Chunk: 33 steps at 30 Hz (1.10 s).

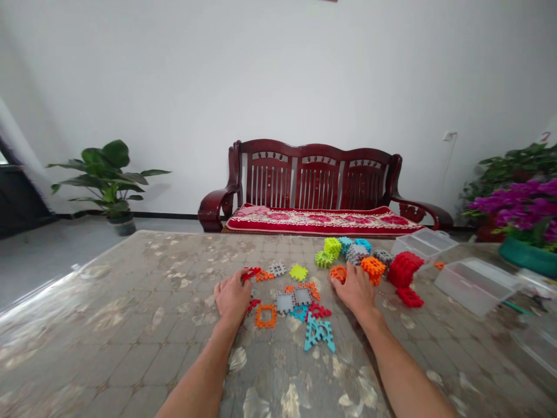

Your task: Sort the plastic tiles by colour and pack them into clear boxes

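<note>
My left hand (232, 295) lies on the table at the left of some loose plastic interlocking pieces, its fingertips closed on a red interlocking piece (251, 273). An orange interlocking piece (338, 273) is under the thumb and fingers of my right hand (357, 290), which partly hide it. Between the hands lie a yellow-green piece (299, 271), a grey grid piece (277, 269), joined grey square pieces (285, 302), an orange square frame (266, 316), and pointed light-blue pieces (319, 334). A dark red piece (319, 310) sits just above the light-blue ones.
Beyond my right hand stand stacks of pieces: yellow-green (332, 247), grey (357, 254), orange (373, 269) and red (404, 268). Clear plastic boxes (476, 284) and a teal flowerpot (526, 256) are at the right. Behind the patterned table (174, 325) is a wooden bench (317, 174).
</note>
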Tool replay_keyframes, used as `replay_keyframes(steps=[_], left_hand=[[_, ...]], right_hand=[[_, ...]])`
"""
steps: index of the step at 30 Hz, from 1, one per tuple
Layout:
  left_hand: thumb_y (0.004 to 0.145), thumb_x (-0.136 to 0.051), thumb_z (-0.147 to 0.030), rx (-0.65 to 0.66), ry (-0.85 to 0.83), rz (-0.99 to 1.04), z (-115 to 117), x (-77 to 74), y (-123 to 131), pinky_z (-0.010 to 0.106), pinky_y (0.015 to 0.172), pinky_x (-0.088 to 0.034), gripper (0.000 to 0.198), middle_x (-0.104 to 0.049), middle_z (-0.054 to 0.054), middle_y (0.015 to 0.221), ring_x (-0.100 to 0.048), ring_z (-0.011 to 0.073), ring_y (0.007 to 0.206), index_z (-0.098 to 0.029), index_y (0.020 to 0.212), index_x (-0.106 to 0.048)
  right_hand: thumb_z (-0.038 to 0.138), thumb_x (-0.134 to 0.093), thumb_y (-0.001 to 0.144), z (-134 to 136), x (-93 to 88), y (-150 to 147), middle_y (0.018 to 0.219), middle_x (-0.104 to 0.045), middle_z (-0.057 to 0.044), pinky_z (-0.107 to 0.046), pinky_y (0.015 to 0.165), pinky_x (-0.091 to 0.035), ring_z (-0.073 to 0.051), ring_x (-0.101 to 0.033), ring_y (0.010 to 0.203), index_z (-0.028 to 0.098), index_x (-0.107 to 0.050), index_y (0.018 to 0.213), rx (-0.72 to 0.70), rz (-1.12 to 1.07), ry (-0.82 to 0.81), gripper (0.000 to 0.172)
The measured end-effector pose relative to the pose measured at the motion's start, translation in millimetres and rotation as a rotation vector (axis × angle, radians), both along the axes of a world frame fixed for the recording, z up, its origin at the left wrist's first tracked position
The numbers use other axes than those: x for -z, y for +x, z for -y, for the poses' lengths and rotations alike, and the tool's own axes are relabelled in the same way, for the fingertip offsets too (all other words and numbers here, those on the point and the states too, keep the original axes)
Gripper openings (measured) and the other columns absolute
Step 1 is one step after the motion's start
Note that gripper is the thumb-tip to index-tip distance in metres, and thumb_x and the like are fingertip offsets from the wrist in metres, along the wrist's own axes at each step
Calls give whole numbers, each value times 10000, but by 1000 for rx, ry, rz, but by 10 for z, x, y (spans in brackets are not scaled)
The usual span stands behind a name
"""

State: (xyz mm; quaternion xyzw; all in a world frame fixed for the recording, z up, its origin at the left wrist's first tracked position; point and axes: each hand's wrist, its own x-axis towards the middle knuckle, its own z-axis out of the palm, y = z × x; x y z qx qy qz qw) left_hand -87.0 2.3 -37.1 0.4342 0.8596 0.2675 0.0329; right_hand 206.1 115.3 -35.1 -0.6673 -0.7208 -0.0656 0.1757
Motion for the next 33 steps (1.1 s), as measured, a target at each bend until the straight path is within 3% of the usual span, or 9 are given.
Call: replay_keyframes(steps=[4, 7, 11, 13, 15, 20, 24, 29, 33], left_hand=[[887, -483, -268, -3, 15, 7, 1, -3, 2, 427, 1088, -354, 404, -756, 79, 1139, -632, 265, 1175, -254, 1246, -669], [889, -499, -288, 11, 26, 17, 5, -9, 6, 412, 1081, -366, 379, -760, 72, 1135, -637, 258, 1174, -259, 1221, -681], [898, -510, -294, 39, 40, 26, 21, -30, 18, 394, 1076, -377, 352, -773, 56, 1099, -661, 245, 1134, -271, 1197, -693], [901, -512, -292, 51, 47, 25, 31, -31, 22, 389, 1081, -376, 341, -775, 47, 1101, -667, 239, 1127, -274, 1187, -696], [901, -512, -283, 62, 52, 23, 37, -21, 21, 387, 1083, -378, 337, -774, 42, 1112, -667, 237, 1129, -268, 1183, -696], [905, -507, -271, 66, 59, 25, 27, 21, 4, 399, 1087, -377, 342, -774, 49, 1118, -668, 246, 1120, -256, 1193, -689], [906, -508, -274, 74, 62, 30, 18, 18, -7, 406, 1081, -383, 341, -774, 61, 1119, -673, 256, 1114, -250, 1191, -692], [914, -494, -289, 58, 21, -2, 14, -3, -8, 392, 1027, -430, 362, -785, 68, 1070, -686, 260, 1091, -255, 1216, -689], [915, -497, -302, 59, 6, -16, 4, 0, -12, 378, 1035, -423, 356, -782, 54, 1086, -682, 246, 1105, -269, 1212, -690]], right_hand=[[264, -569, 889, 257, 26, -181, 1316, -597, -146, -427, 1012, -406, -310, -518, 1202, 157, -589, 1295, -303, -73, 149, 421], [237, -585, 882, 544, 47, -423, 1228, -663, -87, -397, 1038, -405, -257, -543, 1157, 204, -644, 1208, -624, -184, 83, 332], [296, -687, 826, 847, 25, -748, 1324, -634, -65, -431, 1103, -354, -266, -484, 1246, 225, -598, 1290, -920, -188, 5, 478], [330, -712, 809, 915, -12, -877, 1358, -613, -74, -465, 1133, -309, -290, -418, 1319, 219, -560, 1331, -995, -133, -9, 555], [344, -704, 820, 938, -54, -982, 1296, -645, -79, -480, 1139, -290, -297, -398, 1339, 223, -570, 1297, -1039, -62, -25, 510], [322, -654, 851, 945, -110, -1150, 1058, -683, -105, -426, 1014, -405, -272, -543, 1111, 188, -625, 1061, -1071, 63, -43, 251], [305, -647, 843, 950, -150, -1126, 1073, -687, -89, -387, 967, -439, -248, -570, 1060, 191, -620, 1145, -1041, -64, -36, 324], [227, -606, 829, 713, -225, -728, 1280, -622, -80, -339, 1033, -435, -216, -562, 1185, 211, -549, 1346, -779, -363, -26, 520], [51, -517, 745, 359, -113, -245, 1229, -582, -78, -332, 1005, -470, -202, -593, 1120, 211, -571, 1314, -515, -384, -14, 594]])
